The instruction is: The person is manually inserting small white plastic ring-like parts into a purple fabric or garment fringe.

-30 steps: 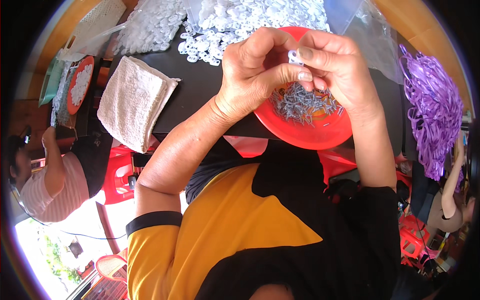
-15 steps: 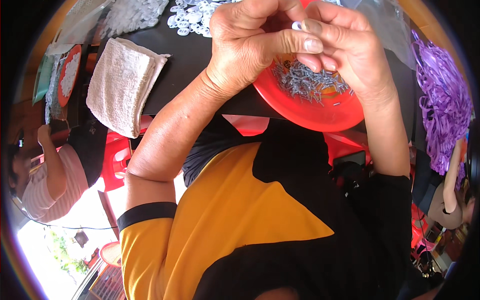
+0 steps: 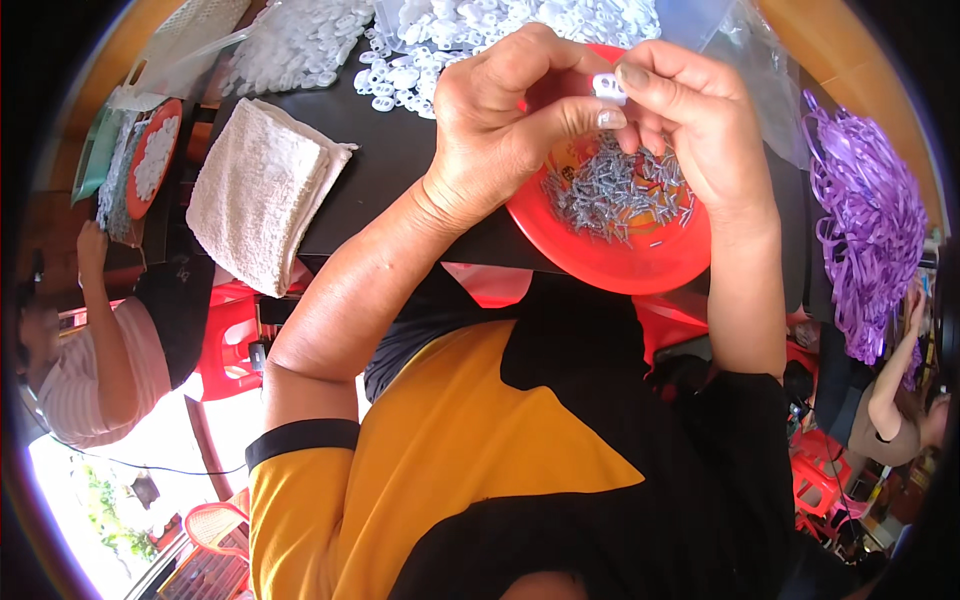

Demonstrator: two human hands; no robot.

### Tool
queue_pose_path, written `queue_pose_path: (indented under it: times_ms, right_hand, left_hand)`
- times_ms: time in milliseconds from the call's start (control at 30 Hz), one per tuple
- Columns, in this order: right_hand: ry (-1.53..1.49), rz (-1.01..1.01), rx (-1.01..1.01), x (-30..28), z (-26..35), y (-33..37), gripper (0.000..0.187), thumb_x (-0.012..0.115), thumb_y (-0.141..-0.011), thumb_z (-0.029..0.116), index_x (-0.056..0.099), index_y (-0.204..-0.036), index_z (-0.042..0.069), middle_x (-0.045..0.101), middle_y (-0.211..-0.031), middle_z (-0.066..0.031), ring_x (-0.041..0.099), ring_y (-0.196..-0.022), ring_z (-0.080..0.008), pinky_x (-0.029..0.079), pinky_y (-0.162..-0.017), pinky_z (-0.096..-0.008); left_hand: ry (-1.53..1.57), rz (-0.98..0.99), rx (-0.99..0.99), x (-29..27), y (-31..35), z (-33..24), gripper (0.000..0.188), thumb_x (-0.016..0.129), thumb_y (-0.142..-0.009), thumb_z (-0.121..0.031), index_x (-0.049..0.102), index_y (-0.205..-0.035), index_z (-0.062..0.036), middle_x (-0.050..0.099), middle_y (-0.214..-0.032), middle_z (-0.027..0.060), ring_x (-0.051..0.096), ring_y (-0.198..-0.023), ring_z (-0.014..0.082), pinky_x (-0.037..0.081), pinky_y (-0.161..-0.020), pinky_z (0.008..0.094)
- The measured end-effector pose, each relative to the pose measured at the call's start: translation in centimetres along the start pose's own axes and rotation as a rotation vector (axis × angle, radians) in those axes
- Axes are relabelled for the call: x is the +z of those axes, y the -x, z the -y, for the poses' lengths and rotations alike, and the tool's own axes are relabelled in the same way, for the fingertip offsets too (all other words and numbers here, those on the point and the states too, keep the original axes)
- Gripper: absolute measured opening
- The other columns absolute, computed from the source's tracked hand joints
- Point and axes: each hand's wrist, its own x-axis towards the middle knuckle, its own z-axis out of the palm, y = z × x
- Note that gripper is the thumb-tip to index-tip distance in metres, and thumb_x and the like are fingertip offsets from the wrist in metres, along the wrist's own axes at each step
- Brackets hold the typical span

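Observation:
Between the fingertips of both hands, above the bowl, is a small white plastic piece (image 3: 608,88) with holes in it. My left hand (image 3: 500,115) pinches it from one side, its thumb stretched along the near edge. On the other side, my right hand (image 3: 705,125) grips it between thumb and curled fingers. Below them stands a red bowl (image 3: 610,275) with many small grey metal pins or screws (image 3: 610,195) inside. Loose white plastic pieces (image 3: 405,80) of similar look lie on the table beyond my left hand.
A folded beige towel (image 3: 260,190) lies left on the dark table (image 3: 335,215). Piles of translucent white pieces (image 3: 300,45) lie at the back. Purple ribbon (image 3: 870,230) hangs in a bunch at right. Other people (image 3: 110,370) sit at both sides.
The view has shifted, so the table and hands appear lower. My fingers have parted a little, and more of the white piece shows between them.

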Motion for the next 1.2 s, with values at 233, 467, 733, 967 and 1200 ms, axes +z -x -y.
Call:
queue_pose_path:
  times_ms: [233,467,733,967,1200]
  right_hand:
    - [0.009,0.001,0.047,0.6,0.4,0.4,0.02,0.064,-0.093,0.019,0.068,-0.089,-0.001,0.06,-0.067,0.0005,0.05,-0.051,-0.0045,0.035,-0.048,-0.0188]
    - [0.096,-0.099,0.021,1.2,0.1,0.5,0.02,0.064,-0.092,0.02,0.068,-0.083,0.002,0.057,-0.063,0.0023,0.046,-0.05,-0.0028,0.033,-0.047,-0.0183]
    - [0.075,-0.102,0.055,2.1,0.3,0.9,0.019,0.064,-0.092,0.02,0.069,-0.085,0.003,0.058,-0.066,0.0025,0.047,-0.051,-0.002,0.032,-0.046,-0.0178]
    - [0.024,-0.143,0.024,2.3,0.6,0.6,0.02,0.065,-0.093,0.02,0.069,-0.088,0.001,0.056,-0.064,0.0026,0.05,-0.054,-0.0048,0.035,-0.05,-0.0184]
    - [0.328,-0.11,0.011,-1.0,2.8,1.4,0.017,0.063,-0.093,0.018,0.068,-0.093,0.001,0.053,-0.064,0.0032,0.052,-0.059,-0.0065,0.032,-0.054,-0.0186]
  left_hand:
    - [-0.168,0.0,0.259,0.1,0.1,0.4,0.028,0.079,-0.077,0.001,0.063,-0.101,-0.0002,0.069,-0.088,0.0068,0.067,-0.075,0.0136,0.054,-0.068,0.025]
    - [-0.282,-0.075,0.339,0.6,-0.1,0.9,0.034,0.082,-0.073,-0.003,0.061,-0.1,-0.0009,0.066,-0.083,0.0068,0.066,-0.069,0.0152,0.053,-0.061,0.025]
    - [-0.333,-0.074,0.242,0.6,0.3,0.4,0.033,0.085,-0.072,-0.011,0.062,-0.095,-0.0027,0.065,-0.08,0.0039,0.065,-0.066,0.013,0.053,-0.058,0.0252]
    - [-0.119,-0.149,0.051,0.3,0.1,-0.5,0.024,0.082,-0.075,-0.004,0.065,-0.092,-0.0005,0.068,-0.078,0.0048,0.063,-0.064,0.0089,0.05,-0.055,0.0239]
    - [-0.276,-0.505,-0.032,-7.7,-3.5,-7.7,0.005,0.069,-0.083,0.0,0.066,-0.086,0.0019,0.062,-0.067,0.0048,0.054,-0.055,0.0094,0.04,-0.045,0.0217]
